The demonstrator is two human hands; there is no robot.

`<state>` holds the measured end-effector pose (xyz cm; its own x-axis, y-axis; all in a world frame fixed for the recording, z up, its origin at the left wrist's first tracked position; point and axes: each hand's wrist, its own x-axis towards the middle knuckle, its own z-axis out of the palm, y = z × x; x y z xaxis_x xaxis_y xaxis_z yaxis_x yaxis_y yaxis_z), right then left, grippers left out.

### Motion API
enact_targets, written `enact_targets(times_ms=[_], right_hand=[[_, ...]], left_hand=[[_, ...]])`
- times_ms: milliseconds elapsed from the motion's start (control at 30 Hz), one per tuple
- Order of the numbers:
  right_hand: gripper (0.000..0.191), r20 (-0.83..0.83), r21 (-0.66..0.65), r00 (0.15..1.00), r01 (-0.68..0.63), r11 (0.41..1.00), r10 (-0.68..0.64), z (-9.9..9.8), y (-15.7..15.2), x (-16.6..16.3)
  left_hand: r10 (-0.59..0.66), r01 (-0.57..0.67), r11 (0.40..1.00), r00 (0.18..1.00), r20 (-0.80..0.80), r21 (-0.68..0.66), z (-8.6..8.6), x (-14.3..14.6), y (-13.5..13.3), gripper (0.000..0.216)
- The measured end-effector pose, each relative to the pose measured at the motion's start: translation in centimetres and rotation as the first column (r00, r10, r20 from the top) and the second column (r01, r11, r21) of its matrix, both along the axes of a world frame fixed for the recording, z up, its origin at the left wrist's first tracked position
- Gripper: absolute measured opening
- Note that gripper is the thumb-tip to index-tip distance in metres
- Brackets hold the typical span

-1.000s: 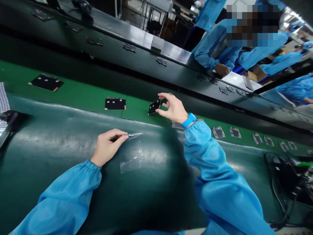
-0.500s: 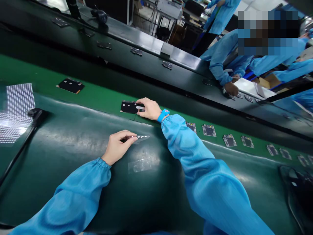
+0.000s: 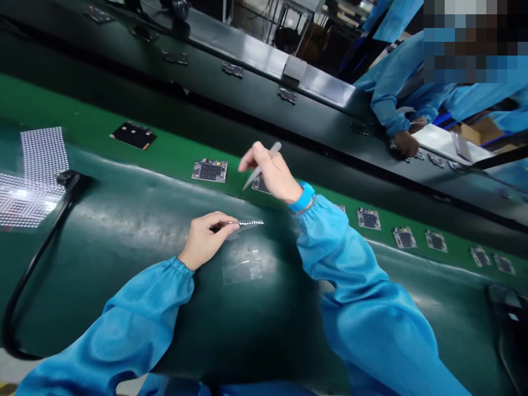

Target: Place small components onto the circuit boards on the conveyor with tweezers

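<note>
we find the right hand closed on a thin tool, tip angled down and leftward; whether it touches anything we cannot tell. the left hand pinches a dotted strip over the mat, with clear film just below.

change noted: half a second ago the right fingers were on a board showing its dark face. we now record a board there, circuit side up, flat on the green bench, apart from both hands. we judge it was turned over, leaving that hand with the tool alone.

a second board, also circuit side up, is partly hidden behind the right hand. further left, one panel shows its dark face. dotted sheets and a cable lie at far left.
</note>
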<state>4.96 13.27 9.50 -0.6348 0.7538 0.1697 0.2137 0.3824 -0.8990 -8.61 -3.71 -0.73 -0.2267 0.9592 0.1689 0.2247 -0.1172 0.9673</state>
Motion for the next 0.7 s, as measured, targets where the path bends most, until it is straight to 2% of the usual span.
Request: enact_targets(times_ms=[67,133,200,267,433,700], right_hand=[[0.073,-0.060,-0.212,0.998,0.024,0.977,-0.037,-0.7,-1.3,2.6],[0.064,-0.162,-0.409,0.986,-0.030,0.912,-0.040,-1.4,-2.6,4.2],[0.049,-0.258,-0.511,0.966,-0.120,0.851,-0.018,-2.1,-4.0,5.0],[0.042,-0.283,-0.536,0.959,-0.145,0.832,-0.015,-2.6,-5.2,5.2],[0.030,-0.189,-0.493,0.980,-0.038,0.869,-0.064,-3.3,-7.2,4.7],[0.029,-0.160,-0.469,0.986,-0.043,0.882,-0.036,-3.7,-7.5,4.0]], left_hand=[[0.000,0.000,1.000,1.000,0.002,0.002,0.1,0.0,0.0,0.010],[-0.001,0.001,1.000,1.000,-0.009,0.002,0.1,0.0,0.0,0.010],[-0.001,0.001,1.000,1.000,-0.025,-0.002,0.2,-0.1,0.1,0.010],[0.003,-0.003,1.000,0.999,-0.034,-0.006,0.2,-0.1,0.1,0.011],[-0.003,0.003,1.000,1.000,-0.030,-0.007,0.0,-0.2,0.1,0.013],[-0.007,0.007,1.000,1.000,-0.018,-0.011,0.3,-0.2,0.0,0.013]])
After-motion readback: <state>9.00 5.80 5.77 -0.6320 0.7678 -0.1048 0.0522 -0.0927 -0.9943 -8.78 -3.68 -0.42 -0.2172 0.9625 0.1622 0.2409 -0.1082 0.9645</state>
